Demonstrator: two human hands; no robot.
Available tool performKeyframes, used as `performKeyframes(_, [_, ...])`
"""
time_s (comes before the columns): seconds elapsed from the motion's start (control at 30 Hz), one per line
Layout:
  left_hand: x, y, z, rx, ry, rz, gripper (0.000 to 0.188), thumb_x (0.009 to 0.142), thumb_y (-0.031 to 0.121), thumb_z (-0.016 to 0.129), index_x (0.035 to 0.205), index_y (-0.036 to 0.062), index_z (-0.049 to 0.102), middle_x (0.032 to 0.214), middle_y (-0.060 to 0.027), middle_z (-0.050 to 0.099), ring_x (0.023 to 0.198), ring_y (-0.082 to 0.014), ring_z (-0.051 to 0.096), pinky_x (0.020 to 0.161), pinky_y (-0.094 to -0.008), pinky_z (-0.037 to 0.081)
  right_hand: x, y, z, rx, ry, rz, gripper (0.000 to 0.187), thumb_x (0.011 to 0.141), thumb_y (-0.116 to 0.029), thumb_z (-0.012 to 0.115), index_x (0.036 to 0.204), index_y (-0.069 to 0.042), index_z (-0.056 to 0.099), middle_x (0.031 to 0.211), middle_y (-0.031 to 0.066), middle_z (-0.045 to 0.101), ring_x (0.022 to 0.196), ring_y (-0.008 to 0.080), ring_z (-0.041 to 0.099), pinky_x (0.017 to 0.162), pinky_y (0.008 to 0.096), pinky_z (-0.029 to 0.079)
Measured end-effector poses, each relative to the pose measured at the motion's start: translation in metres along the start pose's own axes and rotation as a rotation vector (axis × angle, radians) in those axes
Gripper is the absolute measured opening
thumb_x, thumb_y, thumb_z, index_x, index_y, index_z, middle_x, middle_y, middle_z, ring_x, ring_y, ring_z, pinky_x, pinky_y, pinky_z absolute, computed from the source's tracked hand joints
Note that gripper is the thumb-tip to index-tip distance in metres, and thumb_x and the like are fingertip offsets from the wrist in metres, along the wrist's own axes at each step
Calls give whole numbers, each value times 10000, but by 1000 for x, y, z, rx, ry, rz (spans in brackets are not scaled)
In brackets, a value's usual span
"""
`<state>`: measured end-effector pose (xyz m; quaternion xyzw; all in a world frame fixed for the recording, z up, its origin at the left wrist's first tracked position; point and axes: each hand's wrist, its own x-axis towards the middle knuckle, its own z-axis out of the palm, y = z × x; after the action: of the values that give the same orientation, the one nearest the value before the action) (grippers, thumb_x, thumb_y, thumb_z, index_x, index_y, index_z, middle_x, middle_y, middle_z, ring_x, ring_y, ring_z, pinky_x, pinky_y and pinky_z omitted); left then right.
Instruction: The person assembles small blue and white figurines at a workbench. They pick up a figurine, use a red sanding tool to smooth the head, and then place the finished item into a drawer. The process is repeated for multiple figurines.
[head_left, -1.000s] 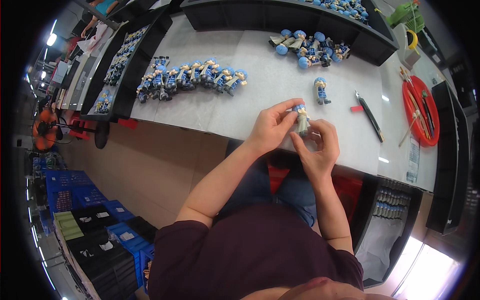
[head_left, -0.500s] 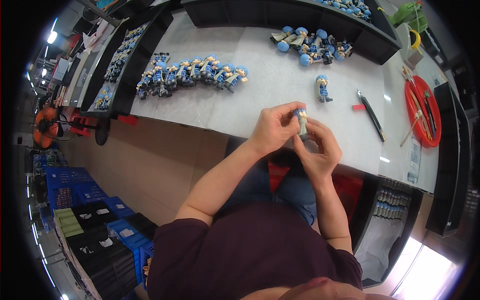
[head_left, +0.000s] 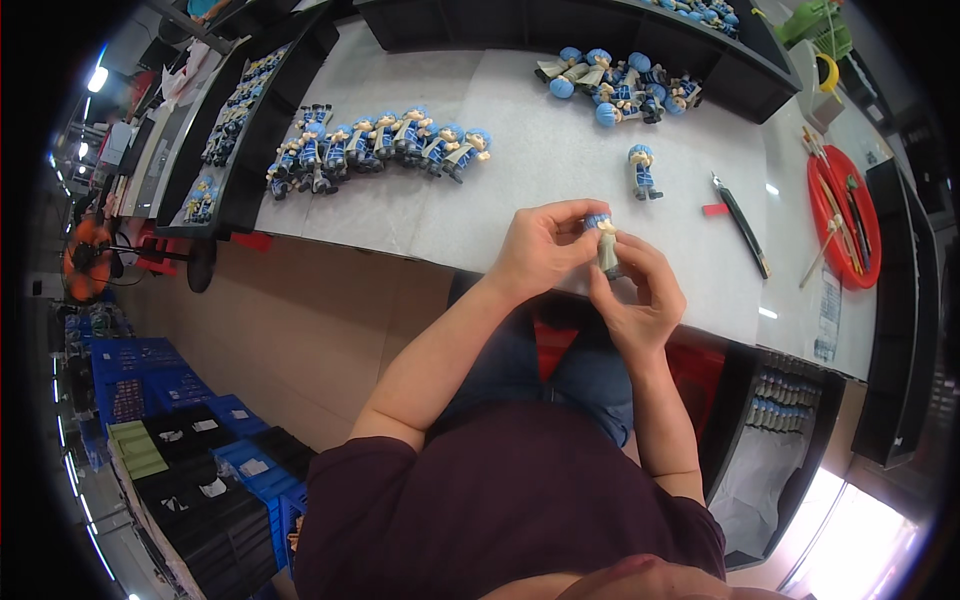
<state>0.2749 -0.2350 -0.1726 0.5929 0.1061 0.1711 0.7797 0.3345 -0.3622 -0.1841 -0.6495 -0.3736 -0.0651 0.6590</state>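
The lone figurine (head_left: 642,172), blue-haired and blue-coated, rests on the tabletop (head_left: 520,215) and serves as the landmark here. Just nearer the person than the lone figurine, and a little to its left, both hands hold a similar piece, the held figurine (head_left: 608,252), its head up and a pale grey-green surface in view. The left hand (head_left: 548,245) pinches it narrowly at the head between thumb and fingertips; the right hand (head_left: 645,295) curves thumb and fingers about its lower body, with only a small gap between them. To the right of the lone figurine lies a dark pen-shaped knife (head_left: 742,228), with a small red piece (head_left: 715,210) beside it, between the two. Farther right of the lone figurine is a red oval tray (head_left: 872,215) carrying brushes (head_left: 832,200). Beyond the lone figurine, a loose heap of figurines (head_left: 628,92) lies close to a long black bin (head_left: 560,25). Well to the left of the lone figurine, a cluster of figurines (head_left: 375,142) lies side by side in an uneven row.
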Motion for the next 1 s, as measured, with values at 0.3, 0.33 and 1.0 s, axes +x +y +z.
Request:
performKeyframes(0.3, [-2, 3, 1, 74, -7, 20, 293, 812, -51, 525, 1104, -71, 538, 1010, -98, 600, 907, -118, 582, 817, -246, 479, -2, -1, 3, -75, 13, -32, 292, 592, 13, 717, 865, 22, 616, 940, 145, 629, 740, 161, 641, 639, 246, 541])
performKeyframes(0.33, [-2, 3, 1, 67, -9, 18, 294, 812, -51, 525, 1106, -70, 538, 1015, -98, 599, 910, -118, 580, 819, -246, 478, -1, -2, 4, -71, 16, -33, 292, 591, 14, 717, 866, 23, 617, 941, 145, 630, 743, 162, 641, 638, 246, 541])
performKeyframes(1.0, [-2, 4, 1, 82, -28, -10, 327, 802, -58, 525, 1128, -63, 529, 1024, -102, 595, 923, -124, 578, 817, -244, 482, 0, -3, 0, -38, 16, -14, 293, 599, 15, 718, 874, 30, 620, 947, 150, 628, 749, 160, 639, 647, 247, 537])
